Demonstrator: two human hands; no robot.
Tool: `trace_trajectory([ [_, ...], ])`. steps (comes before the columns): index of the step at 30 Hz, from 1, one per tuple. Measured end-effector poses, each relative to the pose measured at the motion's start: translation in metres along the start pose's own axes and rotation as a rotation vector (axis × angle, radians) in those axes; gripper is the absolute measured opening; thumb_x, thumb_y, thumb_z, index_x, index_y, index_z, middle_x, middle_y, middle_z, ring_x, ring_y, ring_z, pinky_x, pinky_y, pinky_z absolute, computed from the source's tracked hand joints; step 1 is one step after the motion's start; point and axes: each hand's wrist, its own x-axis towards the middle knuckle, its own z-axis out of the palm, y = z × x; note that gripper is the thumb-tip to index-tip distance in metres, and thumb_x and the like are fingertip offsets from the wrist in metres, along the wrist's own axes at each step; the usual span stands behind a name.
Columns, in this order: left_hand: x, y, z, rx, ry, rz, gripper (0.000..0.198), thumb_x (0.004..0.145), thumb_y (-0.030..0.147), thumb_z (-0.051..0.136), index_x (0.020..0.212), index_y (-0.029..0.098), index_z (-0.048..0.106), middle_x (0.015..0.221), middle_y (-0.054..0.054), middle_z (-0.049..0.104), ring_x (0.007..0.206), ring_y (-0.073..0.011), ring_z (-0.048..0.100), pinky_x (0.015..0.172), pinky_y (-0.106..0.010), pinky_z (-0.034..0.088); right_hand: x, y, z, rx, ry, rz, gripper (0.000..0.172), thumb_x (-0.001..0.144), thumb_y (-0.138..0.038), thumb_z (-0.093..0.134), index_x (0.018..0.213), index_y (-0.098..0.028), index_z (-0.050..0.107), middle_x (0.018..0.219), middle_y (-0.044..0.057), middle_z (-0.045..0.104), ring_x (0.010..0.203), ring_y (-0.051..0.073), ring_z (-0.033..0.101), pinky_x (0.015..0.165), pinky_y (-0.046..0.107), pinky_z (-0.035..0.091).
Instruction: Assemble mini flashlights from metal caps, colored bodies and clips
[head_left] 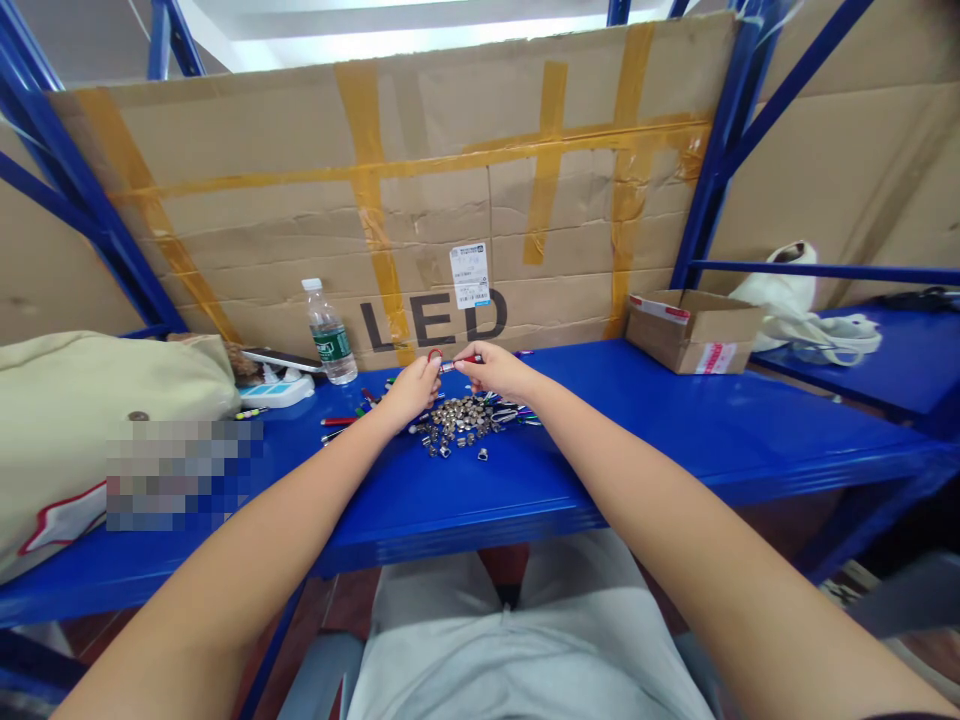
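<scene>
Above a heap of small silver metal pieces (459, 418), my two hands meet over the blue table. My left hand (415, 388) is closed, and a red carabiner-like hook (435, 354) curves up out of its fingertips. A pinch of my right hand (495, 369) grips a slim red pen-like piece (469, 360). Between the fingertips shows a short silver part (448, 367); I cannot tell whether it joins the two red pieces. Thin coloured items (514, 412) lie right of the heap. Red sticks (341, 421) lie left, partly behind my left wrist.
A water bottle (331, 335) stands at the back left, near a white power strip (281, 392) with a phone (281, 359) above it. A cream bag (112, 400) covers the left end. An open cardboard box (686, 335) stands back right, before a cardboard wall (427, 220).
</scene>
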Motion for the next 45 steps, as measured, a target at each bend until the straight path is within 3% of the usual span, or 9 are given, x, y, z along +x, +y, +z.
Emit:
trace_trajectory([
  [4,0.0,0.002,-0.006,0.252,0.098,0.159,0.024,0.094,0.032,0.035,0.073,0.021,0.035,0.063,0.001,0.047,0.06,-0.0146,0.049,0.061,-0.027,0.038,0.002,0.004,-0.002,0.031,-0.087,0.119,0.029,0.094,-0.038,0.044,0.072,-0.018,0.047,0.054,-0.005,0.044,0.04,0.006,0.042,0.042,0.02,0.037],
  [7,0.0,0.003,-0.008,0.36,0.102,0.212,0.023,0.093,0.031,0.036,0.072,0.021,0.035,0.067,-0.001,0.05,0.065,-0.0169,0.05,0.067,-0.03,0.038,0.002,0.005,-0.003,0.044,-0.115,0.158,0.033,0.095,-0.034,0.043,0.067,-0.018,0.044,0.052,-0.006,0.042,0.038,0.005,0.038,0.04,0.02,0.035],
  [16,-0.001,-0.005,-0.005,-0.112,-0.181,-0.093,0.027,0.095,0.038,0.029,0.074,0.022,0.033,0.053,0.008,0.031,0.039,-0.009,0.029,0.044,-0.022,0.028,-0.002,0.0,-0.008,-0.262,-0.06,-0.102,0.006,0.081,-0.012,0.058,0.084,-0.017,0.059,0.074,-0.002,0.06,0.051,0.005,0.051,0.048,0.018,0.043],
  [23,0.002,-0.013,-0.007,0.521,-0.194,0.199,0.029,0.09,0.038,0.039,0.067,0.021,0.043,0.067,-0.003,0.053,0.065,-0.0196,0.052,0.061,-0.029,0.037,-0.011,-0.01,-0.017,-0.355,-0.354,0.094,0.007,0.077,-0.015,0.061,0.082,-0.018,0.058,0.065,-0.003,0.057,0.048,0.006,0.048,0.045,0.019,0.043],
  [28,0.0,-0.012,-0.006,0.644,-0.272,0.292,0.029,0.092,0.042,0.036,0.078,0.021,0.05,0.074,-0.006,0.059,0.067,-0.0221,0.054,0.06,-0.029,0.035,-0.013,-0.015,-0.022,-0.603,-0.351,0.073,0.02,0.078,-0.037,0.063,0.075,-0.018,0.061,0.055,-0.003,0.052,0.044,0.008,0.046,0.041,0.021,0.036],
  [34,0.0,-0.008,-0.014,0.679,-0.204,0.248,0.031,0.093,0.043,0.034,0.083,0.02,0.053,0.079,-0.007,0.062,0.071,-0.0222,0.057,0.063,-0.028,0.037,-0.012,-0.015,-0.016,-0.69,-0.208,0.027,0.03,0.081,-0.045,0.058,0.07,-0.018,0.058,0.05,-0.004,0.048,0.041,0.009,0.042,0.042,0.024,0.032],
  [38,0.006,-0.009,-0.028,0.683,-0.113,0.233,0.031,0.094,0.041,0.032,0.085,0.019,0.052,0.083,-0.009,0.063,0.077,-0.0233,0.058,0.066,-0.029,0.039,-0.008,-0.007,-0.007,-0.681,-0.063,-0.147,0.016,0.084,-0.03,0.054,0.079,-0.017,0.062,0.068,0.001,0.062,0.057,0.012,0.054,0.055,0.024,0.041],
  [41,0.012,-0.014,-0.04,0.68,-0.006,0.206,0.03,0.094,0.04,0.032,0.084,0.019,0.051,0.085,-0.01,0.063,0.08,-0.0251,0.059,0.066,-0.03,0.039,-0.003,0.004,0.001,-0.679,-0.068,-0.283,0.015,0.08,-0.014,0.054,0.09,-0.018,0.065,0.092,0.004,0.068,0.082,0.015,0.06,0.074,0.026,0.044],
  [45,0.017,-0.022,-0.051,0.651,0.088,0.171,0.028,0.094,0.038,0.033,0.084,0.019,0.051,0.082,-0.009,0.062,0.078,-0.0244,0.058,0.067,-0.031,0.039,0.009,0.014,0.016,-0.678,-0.124,-0.366,0.022,0.082,-0.015,0.054,0.1,-0.019,0.066,0.102,0.004,0.069,0.093,0.017,0.06,0.083,0.03,0.044],
])
